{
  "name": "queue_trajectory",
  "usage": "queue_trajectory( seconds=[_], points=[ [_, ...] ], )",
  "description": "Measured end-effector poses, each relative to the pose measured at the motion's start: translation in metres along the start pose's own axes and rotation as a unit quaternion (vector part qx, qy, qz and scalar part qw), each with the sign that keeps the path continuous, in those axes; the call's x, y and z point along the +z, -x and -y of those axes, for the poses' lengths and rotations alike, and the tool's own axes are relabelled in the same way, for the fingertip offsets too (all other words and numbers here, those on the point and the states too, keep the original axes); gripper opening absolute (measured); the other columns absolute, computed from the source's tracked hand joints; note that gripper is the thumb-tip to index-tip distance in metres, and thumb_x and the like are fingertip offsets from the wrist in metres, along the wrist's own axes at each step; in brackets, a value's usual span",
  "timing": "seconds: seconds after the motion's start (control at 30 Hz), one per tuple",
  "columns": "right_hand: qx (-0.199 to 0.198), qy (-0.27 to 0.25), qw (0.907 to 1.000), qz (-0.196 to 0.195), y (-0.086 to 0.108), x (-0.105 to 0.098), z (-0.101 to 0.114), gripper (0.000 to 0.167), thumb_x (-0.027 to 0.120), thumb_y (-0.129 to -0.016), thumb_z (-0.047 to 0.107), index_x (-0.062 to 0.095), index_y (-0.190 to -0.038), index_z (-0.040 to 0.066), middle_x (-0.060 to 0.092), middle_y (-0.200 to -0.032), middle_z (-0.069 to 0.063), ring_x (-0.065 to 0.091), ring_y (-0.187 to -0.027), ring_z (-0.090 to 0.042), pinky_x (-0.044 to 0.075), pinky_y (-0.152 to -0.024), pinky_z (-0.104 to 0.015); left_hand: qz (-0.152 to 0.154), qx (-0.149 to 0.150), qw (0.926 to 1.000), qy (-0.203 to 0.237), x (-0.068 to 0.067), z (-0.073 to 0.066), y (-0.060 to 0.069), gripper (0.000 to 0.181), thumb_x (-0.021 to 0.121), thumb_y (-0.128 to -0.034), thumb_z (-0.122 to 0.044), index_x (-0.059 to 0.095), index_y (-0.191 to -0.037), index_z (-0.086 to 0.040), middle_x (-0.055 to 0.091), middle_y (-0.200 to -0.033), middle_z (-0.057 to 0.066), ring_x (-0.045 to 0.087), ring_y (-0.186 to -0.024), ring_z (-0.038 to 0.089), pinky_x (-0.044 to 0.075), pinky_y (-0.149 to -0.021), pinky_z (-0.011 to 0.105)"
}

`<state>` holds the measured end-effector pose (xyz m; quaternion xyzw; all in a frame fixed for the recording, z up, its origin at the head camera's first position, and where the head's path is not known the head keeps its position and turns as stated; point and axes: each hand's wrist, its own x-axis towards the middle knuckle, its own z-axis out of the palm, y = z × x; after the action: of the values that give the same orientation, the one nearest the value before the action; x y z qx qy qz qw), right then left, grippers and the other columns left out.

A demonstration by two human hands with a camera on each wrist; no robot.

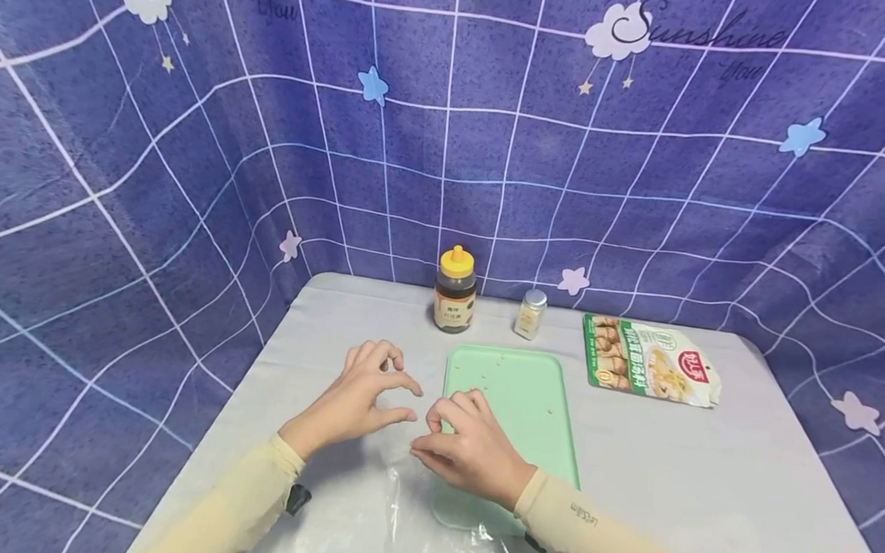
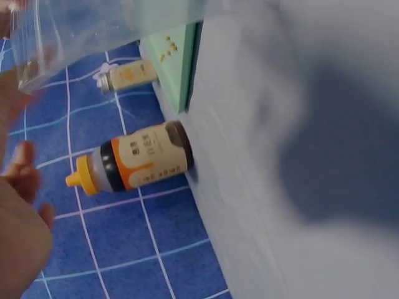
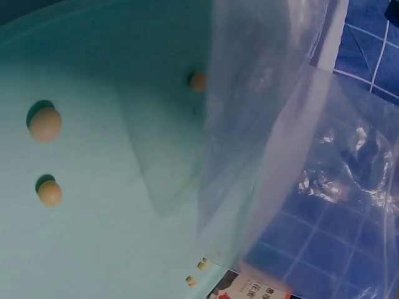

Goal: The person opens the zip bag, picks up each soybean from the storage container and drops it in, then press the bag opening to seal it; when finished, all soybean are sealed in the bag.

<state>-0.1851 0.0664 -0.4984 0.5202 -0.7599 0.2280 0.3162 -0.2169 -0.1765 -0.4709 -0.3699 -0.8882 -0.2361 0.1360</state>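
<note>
My right hand (image 1: 471, 445) pinches the edge of a clear plastic bag (image 1: 393, 499) between thumb and fingers, over the green tray (image 1: 508, 380). The bag hangs below that hand; in the right wrist view its film (image 3: 262, 143) covers part of the tray. My left hand (image 1: 365, 393) is just left of it, thumb and forefinger apart, with nothing visible between them. In the left wrist view, the bag (image 2: 93, 37) spreads above the left hand (image 2: 25, 230). Several small round beige pellets (image 3: 45, 124) lie scattered on the tray.
Behind the tray stand a dark-filled squeeze bottle (image 1: 455, 298) with a yellow cap and a small silver-lidded shaker jar (image 1: 531, 315). A green and white food pouch (image 1: 652, 360) lies flat to the right. A blue grid-patterned curtain (image 1: 449, 143) surrounds the table.
</note>
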Motion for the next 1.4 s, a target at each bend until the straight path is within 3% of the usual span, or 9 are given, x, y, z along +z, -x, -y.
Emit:
queue_trajectory(
  seconds=[0.17,0.33,0.5,0.67,0.83,1.0,1.17,1.27,1.4],
  points=[
    [0.002,0.002,0.9999,-0.013,0.004,0.004,0.001,0.003,0.079,-0.089,0.026,0.080,-0.087,0.024,0.046,-0.091,0.008,0.040,-0.080,-0.015,0.035,-0.079,-0.038,0.024,-0.007,0.9957,0.089,0.005,-0.010,0.010,0.004,0.079,-0.0871,-0.045,0.077,-0.088,-0.041,0.042,-0.122,-0.006,0.037,-0.111,0.026,0.026,-0.095,0.048],
    [0.007,-0.008,0.9999,-0.003,0.007,0.005,0.000,0.006,0.079,-0.090,0.028,0.081,-0.087,0.024,0.045,-0.091,0.008,0.040,-0.080,-0.015,0.035,-0.080,-0.038,0.100,-0.023,0.9904,0.093,0.010,-0.010,0.019,0.004,0.076,-0.0904,-0.041,0.077,-0.093,-0.044,0.042,-0.131,-0.007,0.035,-0.116,0.018,0.026,-0.097,0.049],
    [0.018,-0.036,0.9992,0.001,0.013,0.000,-0.006,0.011,0.083,-0.085,0.034,0.082,-0.091,0.024,0.047,-0.093,0.008,0.042,-0.082,-0.015,0.035,-0.083,-0.039,0.119,-0.022,0.9885,0.090,0.016,-0.007,0.023,0.009,0.080,-0.0864,-0.041,0.077,-0.094,-0.043,0.044,-0.135,-0.006,0.036,-0.118,0.017,0.025,-0.099,0.050],
    [0.071,-0.074,0.9927,-0.064,0.021,-0.023,-0.034,0.018,0.083,-0.082,0.032,0.082,-0.096,0.020,0.053,-0.093,0.006,0.046,-0.083,-0.018,0.035,-0.082,-0.038,0.115,-0.014,0.9897,0.084,0.019,-0.004,0.023,0.011,0.081,-0.0844,-0.044,0.079,-0.094,-0.038,0.045,-0.135,-0.005,0.038,-0.119,0.020,0.024,-0.101,0.051],
    [0.180,-0.131,0.9695,-0.103,0.049,-0.062,-0.083,0.020,0.087,-0.076,0.009,0.081,-0.095,0.010,0.053,-0.082,0.002,0.047,-0.078,-0.019,0.040,-0.076,-0.030,0.110,-0.021,0.9905,0.080,0.020,-0.002,0.023,0.013,0.083,-0.0825,-0.044,0.079,-0.094,-0.039,0.045,-0.121,-0.009,0.039,-0.110,0.019,0.026,-0.098,0.048],
    [0.312,-0.148,0.9378,-0.037,0.095,-0.089,-0.122,0.020,0.086,-0.080,0.006,0.082,-0.098,0.009,0.057,-0.070,0.009,0.047,-0.059,-0.011,0.040,-0.053,-0.020,0.108,-0.022,0.9905,0.082,0.017,0.000,0.021,0.018,0.083,-0.0817,-0.047,0.080,-0.098,-0.041,0.039,-0.095,-0.012,0.033,-0.091,0.013,0.026,-0.090,0.043],
    [0.389,-0.146,0.9064,0.074,0.136,-0.086,-0.141,0.017,0.084,-0.084,0.012,0.082,-0.100,0.009,0.067,-0.076,0.010,0.056,-0.063,-0.009,0.048,-0.057,-0.024,0.106,-0.018,0.9907,0.083,0.014,0.002,0.018,0.018,0.083,-0.0820,-0.046,0.080,-0.099,-0.040,0.039,-0.092,-0.012,0.033,-0.089,0.011,0.025,-0.092,0.044],
    [0.402,-0.133,0.8992,0.109,0.151,-0.078,-0.144,0.016,0.084,-0.084,0.013,0.082,-0.100,0.012,0.068,-0.079,0.012,0.059,-0.068,-0.009,0.051,-0.061,-0.025,0.111,-0.014,0.9904,0.082,0.015,0.002,0.016,0.019,0.081,-0.0831,-0.048,0.080,-0.100,-0.039,0.040,-0.093,-0.012,0.034,-0.090,0.011,0.025,-0.094,0.045],
    [0.399,-0.119,0.9006,0.123,0.156,-0.073,-0.146,0.015,0.084,-0.084,0.015,0.083,-0.098,0.015,0.067,-0.080,0.013,0.058,-0.070,-0.008,0.050,-0.060,-0.026,0.111,-0.006,0.9902,0.084,0.018,0.003,0.017,0.022,0.082,-0.0824,-0.049,0.081,-0.101,-0.038,0.040,-0.094,-0.013,0.035,-0.092,0.010,0.023,-0.098,0.046]
  ],
)
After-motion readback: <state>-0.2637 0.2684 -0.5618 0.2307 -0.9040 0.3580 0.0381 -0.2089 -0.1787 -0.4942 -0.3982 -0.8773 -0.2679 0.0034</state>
